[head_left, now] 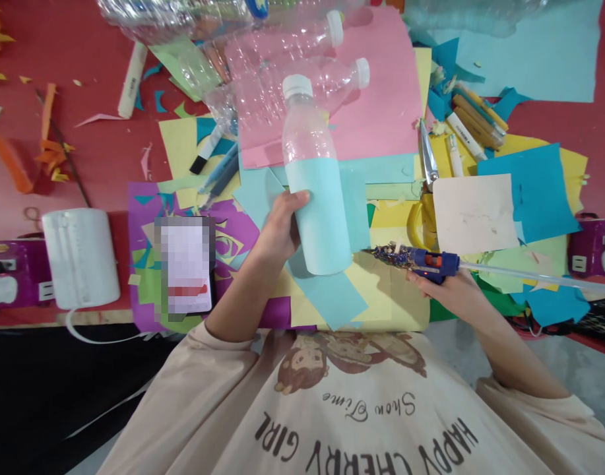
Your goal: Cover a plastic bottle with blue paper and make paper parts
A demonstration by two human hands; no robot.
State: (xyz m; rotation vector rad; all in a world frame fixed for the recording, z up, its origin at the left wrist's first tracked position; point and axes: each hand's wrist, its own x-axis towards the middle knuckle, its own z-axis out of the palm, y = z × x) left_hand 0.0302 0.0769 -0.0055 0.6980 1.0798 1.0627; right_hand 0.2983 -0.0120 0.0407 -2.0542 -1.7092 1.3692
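A clear plastic bottle (315,198) with a white cap has light blue paper around its lower part. My left hand (281,227) is closed on the bottle's left side, thumb on the paper. The bottle's cap points away from me, toward the pink sheet. In my right hand (450,290) is a blue glue gun (433,262) with a small orange light and a long clear glue stick out of its back. The gun's nozzle points left, a short gap from the bottle's lower right edge. Light blue paper strips (332,300) lie under the bottle.
Scissors (427,158) with yellow handles, markers (465,135) and paper scraps lie at the right. More clear bottles (326,76) rest on pink paper (381,125) at the back. A phone (188,264) and a white corded device (81,257) are at the left.
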